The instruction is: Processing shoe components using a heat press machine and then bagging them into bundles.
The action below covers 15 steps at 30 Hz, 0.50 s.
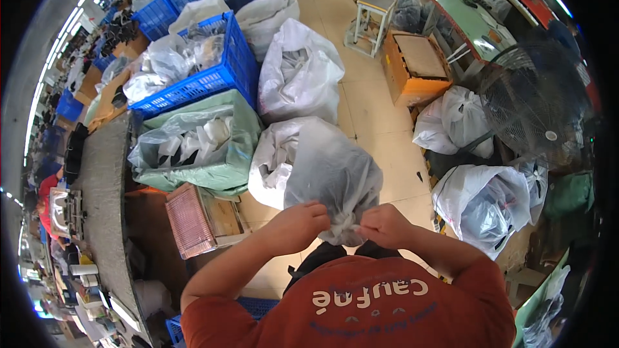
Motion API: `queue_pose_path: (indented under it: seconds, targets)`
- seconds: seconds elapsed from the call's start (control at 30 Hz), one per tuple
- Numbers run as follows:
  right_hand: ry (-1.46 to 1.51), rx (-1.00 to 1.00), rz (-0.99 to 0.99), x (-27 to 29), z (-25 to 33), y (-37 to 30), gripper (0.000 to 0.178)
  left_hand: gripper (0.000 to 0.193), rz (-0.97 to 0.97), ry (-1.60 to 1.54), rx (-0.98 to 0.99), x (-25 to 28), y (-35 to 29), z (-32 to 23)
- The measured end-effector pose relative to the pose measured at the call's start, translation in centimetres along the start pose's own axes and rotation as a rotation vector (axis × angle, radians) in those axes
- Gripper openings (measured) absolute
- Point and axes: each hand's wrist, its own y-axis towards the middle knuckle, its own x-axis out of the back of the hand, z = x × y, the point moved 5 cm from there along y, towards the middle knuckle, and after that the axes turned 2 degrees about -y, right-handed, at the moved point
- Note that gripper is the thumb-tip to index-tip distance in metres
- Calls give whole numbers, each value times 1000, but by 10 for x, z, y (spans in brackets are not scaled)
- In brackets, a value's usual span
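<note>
In front of my body is a translucent grey plastic bag (pixel 335 167), filled out at the far end and gathered into a twisted neck near me. My left hand (pixel 302 222) is closed on the left side of that neck. On its right side my right hand (pixel 385 224) grips the gathered plastic, fingers curled. What the bag contains cannot be made out through the cloudy film. Just beyond it, partly covered by it, stands an open white woven sack (pixel 269 161) with pale stuff inside.
Another white sack (pixel 300 84) stands farther ahead. To the left are a green-lined bin (pixel 238 148) of white pieces, a blue crate (pixel 242 58) and a grey workbench (pixel 100 174). On the right are an orange box (pixel 412 90), a large fan (pixel 538 100) and an open white bag (pixel 464 193).
</note>
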Motion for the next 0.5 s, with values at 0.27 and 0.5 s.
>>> queue_pose_path:
  seconds: [0.27,0.5]
  targets:
    - [212,-234,108,-82,-99,43,26,28,-412,-168,562,-154,0,106]
    - [307,-48,95,-81,-185,66,27,26,-879,-570,1040,-175,-28,141]
